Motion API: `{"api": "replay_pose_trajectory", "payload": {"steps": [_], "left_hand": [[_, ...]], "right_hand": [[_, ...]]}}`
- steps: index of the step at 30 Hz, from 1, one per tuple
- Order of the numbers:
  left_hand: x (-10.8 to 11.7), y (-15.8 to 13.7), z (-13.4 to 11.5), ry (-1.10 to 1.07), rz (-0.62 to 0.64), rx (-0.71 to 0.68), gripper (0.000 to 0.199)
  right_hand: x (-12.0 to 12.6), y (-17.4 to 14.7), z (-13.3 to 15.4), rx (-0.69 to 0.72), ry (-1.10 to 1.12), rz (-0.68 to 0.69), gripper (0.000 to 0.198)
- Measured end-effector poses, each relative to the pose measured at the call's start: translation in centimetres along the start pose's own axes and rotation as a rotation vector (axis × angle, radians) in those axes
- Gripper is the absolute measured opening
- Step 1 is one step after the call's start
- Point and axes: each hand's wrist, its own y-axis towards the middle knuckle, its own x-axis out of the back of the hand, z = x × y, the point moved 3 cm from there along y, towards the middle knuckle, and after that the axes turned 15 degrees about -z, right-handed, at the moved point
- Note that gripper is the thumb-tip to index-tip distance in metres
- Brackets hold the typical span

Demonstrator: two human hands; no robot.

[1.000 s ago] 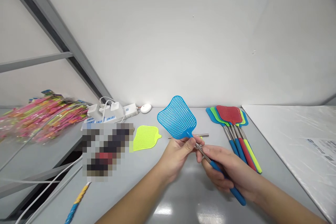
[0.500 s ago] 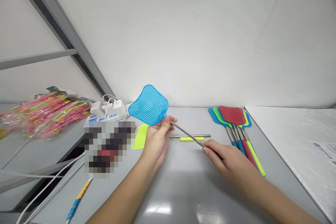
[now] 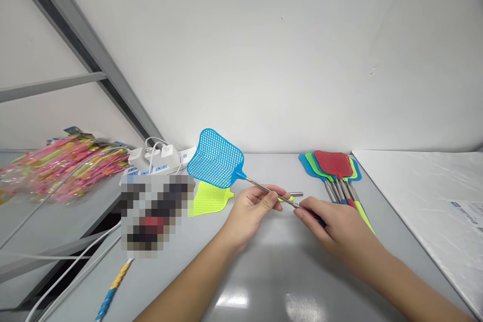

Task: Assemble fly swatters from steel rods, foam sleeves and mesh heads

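A blue fly swatter [image 3: 217, 158] with a thin metal telescopic rod is held above the table, its mesh head up and to the left. My left hand [image 3: 256, 211] pinches the rod between thumb and fingers, partway along it. My right hand [image 3: 332, 224] is closed around the dark handle end, most of which its fingers hide. Beneath, a yellow-green swatter head [image 3: 213, 198] lies on the table. Partly covered by my left hand are a metal tube [image 3: 297, 194] and a yellow-green grip piece.
At the right lies a fanned stack of swatters [image 3: 335, 166] in several colours. Beyond it is a white wrapped sheet [image 3: 422, 196]. A power strip [image 3: 160, 168] with chargers and cables, a blurred-out patch, and bagged pink items [image 3: 71, 166] are on the left. A wall stands behind.
My left hand has slid along the rod from the swatter's head toward my right hand. The blue head has tilted slightly. My right hand keeps its grip near the same place.
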Motion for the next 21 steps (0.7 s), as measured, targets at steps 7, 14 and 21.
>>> {"api": "replay_pose_trajectory", "payload": {"steps": [7, 14, 21], "left_hand": [[0.4, 0.3, -0.5, 0.017, -0.083, -0.086, 0.022], [2.9, 0.9, -3.5, -0.194, -0.36, -0.271, 0.021], [2.1, 0.8, -2.9, -0.155, -0.32, -0.239, 0.021]], "right_hand": [[-0.1, 0.0, 0.3, 0.122, -0.065, -0.031, 0.031], [1.0, 0.0, 0.9, 0.214, -0.116, -0.065, 0.031], [1.3, 0.2, 0.4, 0.285, -0.153, -0.157, 0.026]]}}
